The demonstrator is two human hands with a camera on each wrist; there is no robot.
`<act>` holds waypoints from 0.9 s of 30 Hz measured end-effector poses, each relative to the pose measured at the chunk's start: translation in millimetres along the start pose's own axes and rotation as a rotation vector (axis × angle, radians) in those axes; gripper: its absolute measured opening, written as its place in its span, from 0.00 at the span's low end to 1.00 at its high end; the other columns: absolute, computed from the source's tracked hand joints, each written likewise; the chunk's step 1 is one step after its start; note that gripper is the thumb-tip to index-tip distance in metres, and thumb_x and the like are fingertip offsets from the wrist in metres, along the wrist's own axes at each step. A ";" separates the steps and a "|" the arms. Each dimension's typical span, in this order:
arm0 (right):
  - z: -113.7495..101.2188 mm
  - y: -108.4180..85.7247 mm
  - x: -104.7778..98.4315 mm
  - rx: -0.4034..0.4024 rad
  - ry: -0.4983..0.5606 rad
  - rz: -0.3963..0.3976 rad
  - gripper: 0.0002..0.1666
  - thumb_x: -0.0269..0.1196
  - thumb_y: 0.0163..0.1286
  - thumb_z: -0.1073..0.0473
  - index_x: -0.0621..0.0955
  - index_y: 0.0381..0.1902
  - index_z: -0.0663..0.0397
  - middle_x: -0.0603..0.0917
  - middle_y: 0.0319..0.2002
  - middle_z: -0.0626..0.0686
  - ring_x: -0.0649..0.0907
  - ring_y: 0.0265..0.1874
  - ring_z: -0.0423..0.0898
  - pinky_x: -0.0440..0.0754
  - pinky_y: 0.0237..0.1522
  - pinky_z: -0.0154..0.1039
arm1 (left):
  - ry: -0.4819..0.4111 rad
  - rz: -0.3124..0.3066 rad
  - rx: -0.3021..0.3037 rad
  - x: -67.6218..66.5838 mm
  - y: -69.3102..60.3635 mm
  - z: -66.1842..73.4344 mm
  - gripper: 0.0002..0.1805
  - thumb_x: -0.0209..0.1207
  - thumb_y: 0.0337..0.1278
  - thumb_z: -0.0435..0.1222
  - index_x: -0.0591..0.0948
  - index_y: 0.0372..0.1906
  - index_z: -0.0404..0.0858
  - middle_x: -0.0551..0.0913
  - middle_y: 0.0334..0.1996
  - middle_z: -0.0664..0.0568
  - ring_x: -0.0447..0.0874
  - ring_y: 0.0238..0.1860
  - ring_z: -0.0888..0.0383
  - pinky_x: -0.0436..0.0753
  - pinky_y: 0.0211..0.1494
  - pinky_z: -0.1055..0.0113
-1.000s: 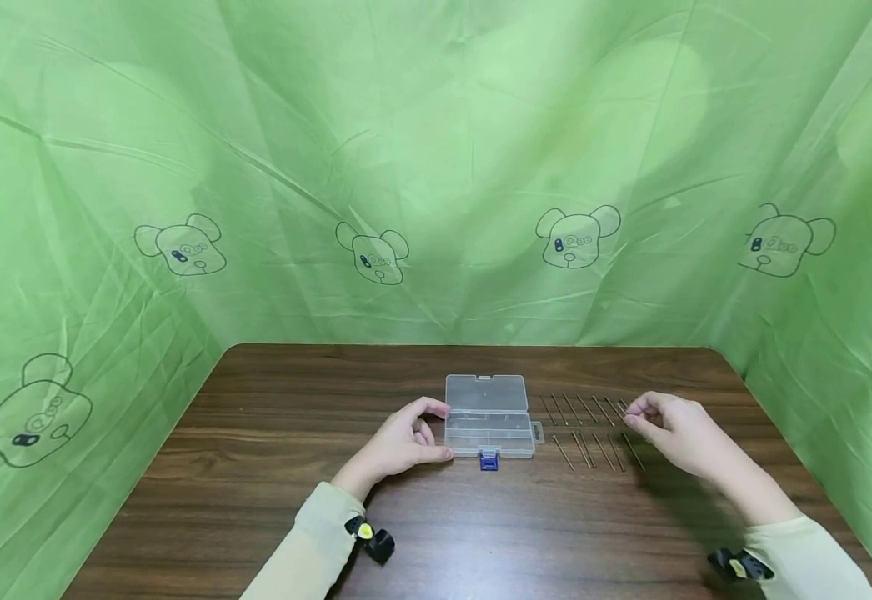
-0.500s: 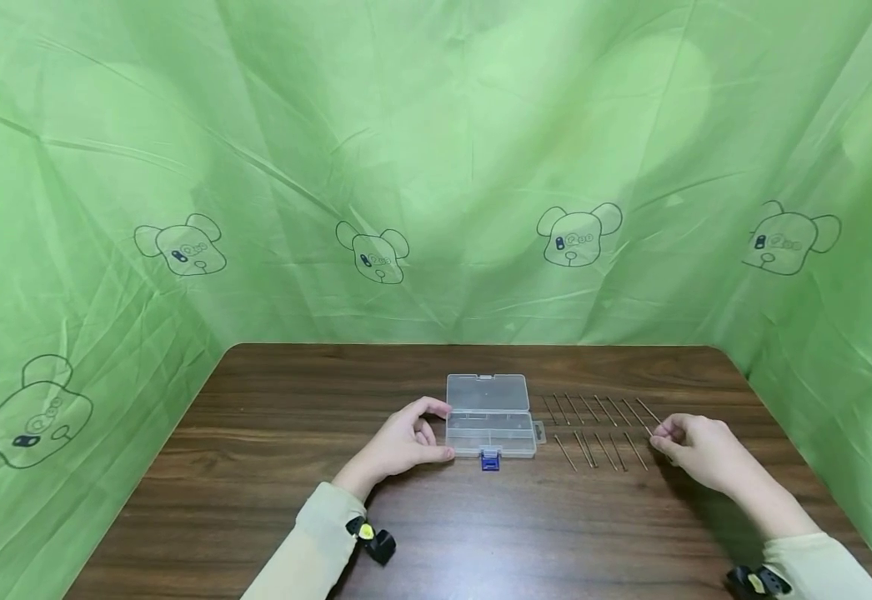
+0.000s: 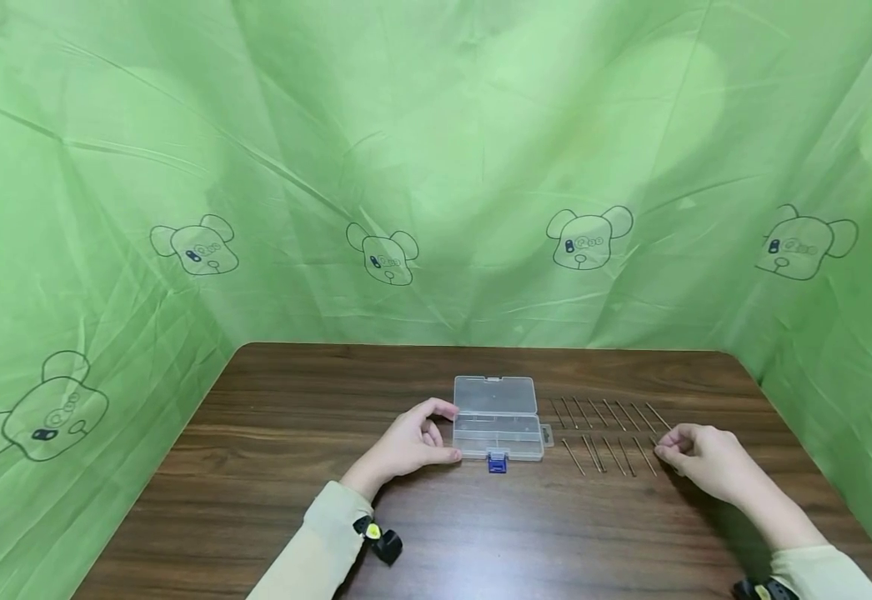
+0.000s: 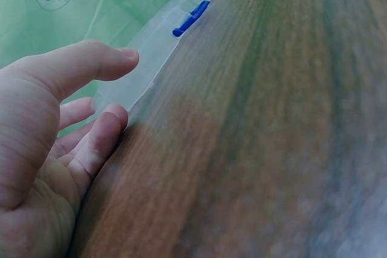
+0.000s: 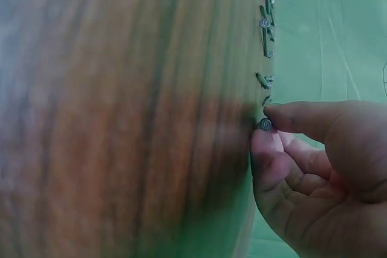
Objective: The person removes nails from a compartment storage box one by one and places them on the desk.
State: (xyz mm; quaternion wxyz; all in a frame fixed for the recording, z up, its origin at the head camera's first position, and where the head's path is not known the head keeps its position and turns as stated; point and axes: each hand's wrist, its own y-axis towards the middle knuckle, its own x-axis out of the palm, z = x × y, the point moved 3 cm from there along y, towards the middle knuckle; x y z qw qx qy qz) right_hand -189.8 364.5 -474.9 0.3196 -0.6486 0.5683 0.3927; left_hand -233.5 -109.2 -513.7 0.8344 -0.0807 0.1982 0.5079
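A clear plastic box (image 3: 481,450) with a blue latch (image 3: 497,463) lies with its lid (image 3: 494,395) raised at the back. My left hand (image 3: 411,442) holds its left side, index finger toward the hinge and thumb by the front corner. To the right of the box, several thin metal nails (image 3: 616,417) lie in two slanted rows. At the right end of these rows, my right hand (image 3: 706,461) has its thumb and index finger together around a nail; its round head (image 5: 265,124) shows between the fingertips in the right wrist view. Much of its shaft is hidden.
All of this rests on a dark wood-grain table (image 3: 436,533). Green cloth (image 3: 436,167) printed with bear faces hangs behind and along both sides. A small clear hanging tab (image 3: 547,435) sticks out from the box's right side, close to the nails.
My right hand has moved from the far row rightward and nearer to me, and the rightmost nail now shows beside its fingertips. The left hand keeps its hold on the box.
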 end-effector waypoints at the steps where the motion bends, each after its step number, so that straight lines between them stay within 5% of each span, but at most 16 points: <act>1: 0.4 0.3 0.5 -0.002 0.002 0.002 0.07 0.72 0.76 0.54 0.87 0.38 0.50 0.87 0.31 0.42 0.82 0.30 0.38 0.80 0.37 0.44 | -0.003 -0.001 0.001 -0.3 -0.1 -0.1 0.37 0.83 0.54 0.37 0.80 0.69 0.41 0.84 0.60 0.50 0.83 0.33 0.59 0.82 0.35 0.70; 15: 3.8 2.8 0.4 0.026 0.076 -0.051 0.12 0.73 0.76 0.51 0.87 0.42 0.55 0.88 0.33 0.45 0.84 0.24 0.39 0.82 0.29 0.37 | 0.004 0.004 0.004 -3.0 0.4 0.1 0.37 0.83 0.55 0.37 0.80 0.69 0.41 0.84 0.61 0.49 0.83 0.33 0.59 0.83 0.36 0.70; 22: 7.8 -6.9 -4.7 0.014 0.012 0.000 0.15 0.73 0.75 0.46 0.87 0.46 0.50 0.87 0.36 0.42 0.81 0.25 0.34 0.76 0.34 0.38 | -0.014 -0.030 -0.027 -7.7 -1.9 5.2 0.40 0.82 0.55 0.37 0.76 0.72 0.38 0.82 0.64 0.45 0.85 0.36 0.59 0.85 0.39 0.69; 27: 4.2 -15.6 -23.1 -0.072 -0.015 0.050 0.15 0.76 0.73 0.48 0.87 0.48 0.50 0.88 0.38 0.41 0.81 0.29 0.31 0.78 0.34 0.38 | 0.046 -0.063 -0.045 -20.0 -11.1 16.1 0.45 0.79 0.61 0.41 0.69 0.77 0.33 0.81 0.67 0.39 0.88 0.41 0.58 0.88 0.42 0.65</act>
